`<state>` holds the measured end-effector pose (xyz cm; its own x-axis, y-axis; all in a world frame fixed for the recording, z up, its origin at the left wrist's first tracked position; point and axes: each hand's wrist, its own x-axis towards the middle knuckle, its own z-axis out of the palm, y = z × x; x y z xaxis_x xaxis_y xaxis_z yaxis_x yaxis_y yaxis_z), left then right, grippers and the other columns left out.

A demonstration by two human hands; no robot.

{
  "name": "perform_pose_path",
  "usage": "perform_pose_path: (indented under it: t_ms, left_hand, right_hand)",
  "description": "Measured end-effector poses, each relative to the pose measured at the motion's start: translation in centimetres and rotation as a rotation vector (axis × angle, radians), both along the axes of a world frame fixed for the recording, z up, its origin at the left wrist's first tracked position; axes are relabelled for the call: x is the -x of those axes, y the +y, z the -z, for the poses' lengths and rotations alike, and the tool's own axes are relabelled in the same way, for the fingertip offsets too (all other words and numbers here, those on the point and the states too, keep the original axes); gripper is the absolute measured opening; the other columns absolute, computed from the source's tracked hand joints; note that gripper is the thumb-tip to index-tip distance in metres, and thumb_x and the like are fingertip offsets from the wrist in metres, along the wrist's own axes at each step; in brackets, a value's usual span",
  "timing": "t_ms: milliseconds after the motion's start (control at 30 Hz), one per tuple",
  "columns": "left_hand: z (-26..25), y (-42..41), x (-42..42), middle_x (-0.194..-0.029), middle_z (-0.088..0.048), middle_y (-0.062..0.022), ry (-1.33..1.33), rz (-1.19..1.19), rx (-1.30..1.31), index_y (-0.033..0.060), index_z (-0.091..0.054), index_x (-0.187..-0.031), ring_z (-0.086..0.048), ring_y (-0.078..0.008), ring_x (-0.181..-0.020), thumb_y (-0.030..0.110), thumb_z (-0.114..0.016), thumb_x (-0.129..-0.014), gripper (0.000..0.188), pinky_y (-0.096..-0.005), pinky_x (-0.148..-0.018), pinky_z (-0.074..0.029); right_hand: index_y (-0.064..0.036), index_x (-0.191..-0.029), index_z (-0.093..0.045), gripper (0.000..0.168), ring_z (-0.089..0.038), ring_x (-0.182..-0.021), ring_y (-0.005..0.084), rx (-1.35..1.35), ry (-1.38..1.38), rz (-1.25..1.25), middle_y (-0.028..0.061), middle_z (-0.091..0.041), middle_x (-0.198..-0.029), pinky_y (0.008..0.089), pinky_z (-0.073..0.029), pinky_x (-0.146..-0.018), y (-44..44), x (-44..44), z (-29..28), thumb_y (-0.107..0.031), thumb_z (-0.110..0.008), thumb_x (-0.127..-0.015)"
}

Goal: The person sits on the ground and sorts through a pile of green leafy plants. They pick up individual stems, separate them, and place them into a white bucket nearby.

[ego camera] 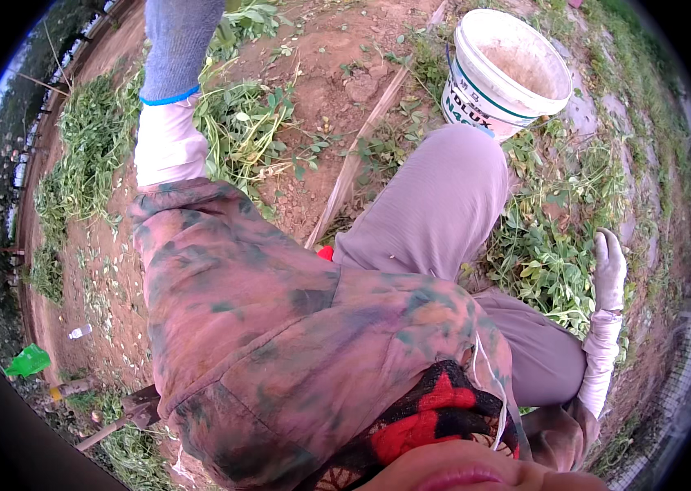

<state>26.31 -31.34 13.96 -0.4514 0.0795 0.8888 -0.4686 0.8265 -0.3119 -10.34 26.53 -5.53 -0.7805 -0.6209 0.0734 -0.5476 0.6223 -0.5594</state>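
My left hand [183, 49], in a grey-blue knit glove with a blue cuff edge, reaches to the top left edge. Its fingers are cut off by the frame, so what they touch is hidden. Pulled leafy plants with pale stems [247, 129] lie beside that wrist. At the right, my right hand [610, 270] wears a pale, soiled glove; its fingers are extended apart, with nothing seen in them, beside low green plants [542, 264]. A white plastic bucket [505, 73] bearing writing stands beyond my bent knee; soil marks its inside.
A pale flattened strip [361, 147] runs across the reddish soil. Heaped green plants [94, 135] lie at the left. A clear bottle [80, 332], a green plastic object [29, 361] and a wooden-handled tool [103, 433] are at lower left.
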Motion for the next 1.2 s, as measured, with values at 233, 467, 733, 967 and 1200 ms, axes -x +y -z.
perform_pose_path:
  t_ms: [233, 467, 733, 967, 1200]
  left_hand:
    - [-2.6, -4.2, -10.7, -0.102, -0.07, -0.0203, -0.205, -0.873, -0.31, 0.0035, -0.066, -0.113, -0.07, -0.035, -0.091, 0.03, -0.046, -0.099, 0.036, -0.0431, -0.075, -0.055]
    - [10.4, -21.2, -16.5, -0.119, -0.065, -0.0256, -0.54, -1.011, -1.065, 0.0041, -0.067, -0.119, -0.062, -0.0385, -0.115, 0.052, -0.066, -0.076, 0.064, -0.045, -0.097, -0.046]
    - [20.5, -17.1, -1.3, -0.108, -0.07, -0.0208, -0.956, -0.398, -1.127, -0.0008, -0.068, -0.11, -0.066, -0.0321, -0.104, 0.039, -0.066, -0.079, 0.05, -0.0392, -0.09, -0.049]
    - [23.9, -6.1, 15.0, -0.105, -0.07, -0.0164, -1.082, -0.054, -0.934, 0.0052, -0.064, -0.116, -0.065, -0.0342, -0.103, 0.037, -0.063, -0.084, 0.045, -0.0417, -0.087, -0.048]
    - [37.0, 11.5, 23.9, -0.143, -0.046, -0.0214, -1.39, 0.311, -0.792, 0.0109, -0.037, -0.147, -0.047, -0.0401, -0.13, 0.033, -0.067, -0.085, 0.072, -0.0463, -0.104, -0.044]
  right_hand:
    - [-0.001, -0.121, -0.062, 0.031, -0.061, -0.083, 0.0169, -0.015, -0.12, 0.025, 0.0107, -0.068, -0.099, 0.03, -0.05, -0.078, 1.8, 2.2, 2.0, -0.025, -0.053, -0.103]
    - [-0.001, -0.115, -0.063, 0.027, -0.058, -0.071, 0.0145, 0.025, -0.069, 0.075, 0.0086, -0.066, -0.085, 0.0293, -0.049, -0.068, 2.2, 1.5, 1.0, -0.022, -0.056, -0.1]
    - [-0.003, -0.11, -0.064, 0.024, -0.067, -0.089, 0.0299, -0.003, 0.266, 0.035, 0.0139, -0.069, -0.097, 0.0356, -0.052, -0.079, 1.1, -5.1, -5.3, -0.023, -0.06, -0.097]
    - [-0.011, -0.108, -0.064, 0.019, -0.065, -0.087, 0.0291, -0.031, 0.375, 0.033, 0.0096, -0.065, -0.095, 0.0379, -0.052, -0.073, -0.4, -13.4, -5.7, -0.02, -0.066, -0.091]
    - [-0.011, -0.106, -0.063, 0.02, -0.063, -0.084, 0.032, -0.163, 0.099, 0.031, 0.0101, -0.062, -0.088, 0.0414, -0.05, -0.072, -0.1, -15.9, -3.9, -0.019, -0.065, -0.088]
